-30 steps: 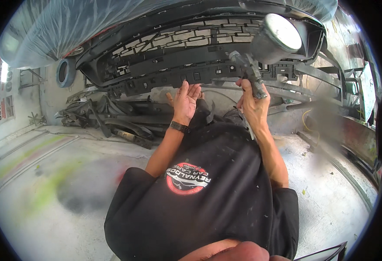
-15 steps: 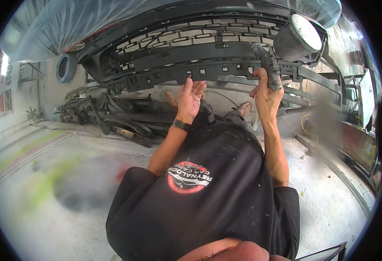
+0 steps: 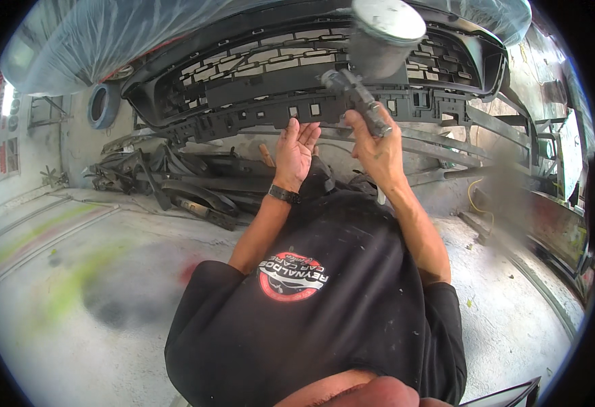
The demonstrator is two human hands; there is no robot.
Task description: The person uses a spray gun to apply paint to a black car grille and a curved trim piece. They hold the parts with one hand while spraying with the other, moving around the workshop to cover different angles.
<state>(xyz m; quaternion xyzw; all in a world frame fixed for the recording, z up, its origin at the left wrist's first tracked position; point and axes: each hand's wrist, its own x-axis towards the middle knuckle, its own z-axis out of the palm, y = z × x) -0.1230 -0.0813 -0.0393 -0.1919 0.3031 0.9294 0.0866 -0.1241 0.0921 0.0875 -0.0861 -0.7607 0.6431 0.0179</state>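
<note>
A black plastic car bumper grille (image 3: 256, 90) spans the upper middle of the view, with mesh openings above and a slotted strip along its near edge. My right hand (image 3: 381, 154) is wrapped round a spray gun (image 3: 360, 100) in front of the grille, right of centre. On the gun sits a large grey cup with a whitish lid (image 3: 389, 19), which hides part of the mesh. My left hand (image 3: 294, 157) is palm up with fingers stretched out, its fingertips at the grille's near edge; whether they press on it I cannot tell.
Clear plastic sheeting (image 3: 128, 41) drapes over something behind the grille. Dark trim parts (image 3: 189, 180) are piled on the floor at left, below a blue-grey tyre (image 3: 103, 106). Metal rails (image 3: 440, 146) stand under the grille at right, near a yellow cable (image 3: 475, 197).
My right hand has carried the spray gun to the left along the grille, uncovering the right end of the mesh. My left hand stays almost where it was.
</note>
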